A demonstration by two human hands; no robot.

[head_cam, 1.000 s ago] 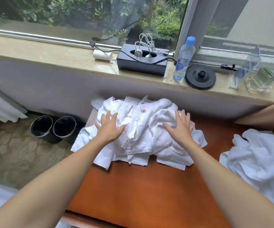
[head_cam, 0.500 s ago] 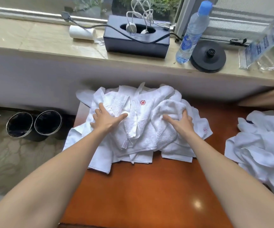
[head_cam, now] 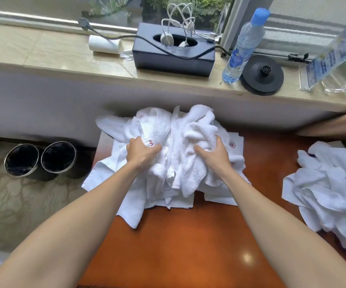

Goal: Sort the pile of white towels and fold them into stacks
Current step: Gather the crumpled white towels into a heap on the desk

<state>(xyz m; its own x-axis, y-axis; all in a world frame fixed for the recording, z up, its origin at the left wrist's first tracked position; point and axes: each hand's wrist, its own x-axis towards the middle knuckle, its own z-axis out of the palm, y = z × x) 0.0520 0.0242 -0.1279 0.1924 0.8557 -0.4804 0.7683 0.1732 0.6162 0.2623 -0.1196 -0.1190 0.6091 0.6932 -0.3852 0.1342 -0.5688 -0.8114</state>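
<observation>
Your fingers are curled into the pile on the table, left hand and right hand each grasping cloth. If you lift now, tangled towels can slide off the left edge.

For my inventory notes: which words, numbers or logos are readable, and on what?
Nothing reads clearly.
On the water bottle label: characters, too blurred.
On the blue sign stand: print blurred.
On the black box: mark too small.
On the pile of towels: red flower emblems, no words.
</observation>
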